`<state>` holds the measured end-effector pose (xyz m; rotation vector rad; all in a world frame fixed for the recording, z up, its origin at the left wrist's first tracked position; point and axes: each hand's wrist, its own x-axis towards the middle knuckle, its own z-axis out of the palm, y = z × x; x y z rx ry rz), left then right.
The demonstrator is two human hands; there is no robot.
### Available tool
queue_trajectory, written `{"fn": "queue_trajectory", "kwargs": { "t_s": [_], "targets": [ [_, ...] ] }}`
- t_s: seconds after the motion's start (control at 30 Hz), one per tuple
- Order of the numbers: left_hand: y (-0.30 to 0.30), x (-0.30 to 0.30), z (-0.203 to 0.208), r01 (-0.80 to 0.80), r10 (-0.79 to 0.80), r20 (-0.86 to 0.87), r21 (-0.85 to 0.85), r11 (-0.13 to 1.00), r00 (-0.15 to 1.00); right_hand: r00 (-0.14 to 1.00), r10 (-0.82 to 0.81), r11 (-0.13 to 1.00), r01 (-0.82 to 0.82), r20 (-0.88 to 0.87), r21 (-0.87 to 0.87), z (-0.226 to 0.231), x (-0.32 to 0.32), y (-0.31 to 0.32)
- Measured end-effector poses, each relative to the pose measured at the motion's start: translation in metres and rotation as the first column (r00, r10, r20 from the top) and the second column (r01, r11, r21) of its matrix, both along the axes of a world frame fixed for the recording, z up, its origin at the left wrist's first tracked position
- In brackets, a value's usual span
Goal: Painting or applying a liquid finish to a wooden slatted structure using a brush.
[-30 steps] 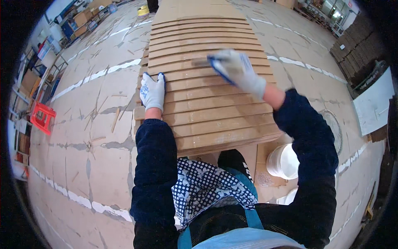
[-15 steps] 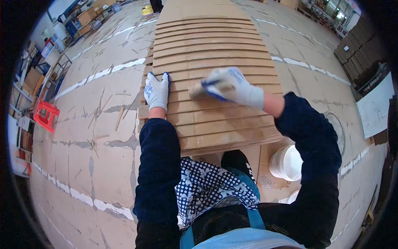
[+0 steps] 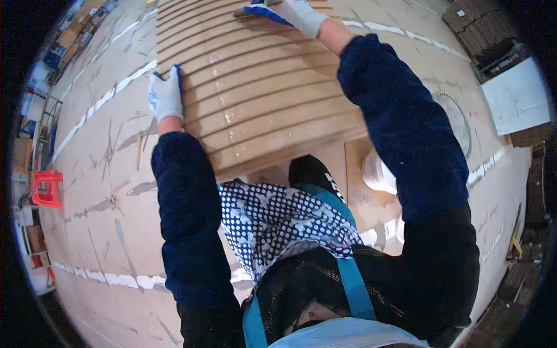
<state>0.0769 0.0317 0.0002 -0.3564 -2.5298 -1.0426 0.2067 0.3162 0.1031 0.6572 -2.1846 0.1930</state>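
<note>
Long brown cardboard sheets lie overlapped like steps in front of me, their edges making a row of ridges. Shiny wet streaks run down their left part. My left hand, in a white and blue work glove, grips the left edge of the sheets, its thumb toward the top face. Far up the sheets, my right hand, gloved the same way, is closed around a brush. Only a bit of the brush shows, low against the cardboard. The top of the picture cuts off part of this hand.
A white bucket stands on the floor to the right of the sheets, partly behind my right sleeve. A red plastic stool is at the far left. Thin scraps litter the floor, and dark stacked sheets stand at far right.
My right hand has moved the brush farther away up the sheets. The left hand still holds the left edge. My view has shifted, and wet streaks show more clearly on the cardboard.
</note>
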Motion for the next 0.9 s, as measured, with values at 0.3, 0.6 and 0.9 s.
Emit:
{"fn": "queue_trajectory", "kwargs": {
  "t_s": [0.3,0.6,0.9],
  "targets": [
    [-0.01,-0.004,-0.001,0.0,0.008,0.115,-0.066,0.998,0.993,0.934,0.093,0.825,0.123,0.346,-0.552,-0.066,0.244,-0.096],
    [-0.007,0.005,0.004,0.014,-0.013,0.026,-0.035,0.999,1.0,0.92,-0.228,0.8,0.364,0.318,-0.478,-0.085,0.279,-0.137],
    [-0.023,-0.022,-0.008,0.022,-0.023,-0.004,-0.038,0.999,1.0,0.958,-0.167,0.843,0.26,0.231,-0.47,-0.086,0.258,-0.208]
  ]
}}
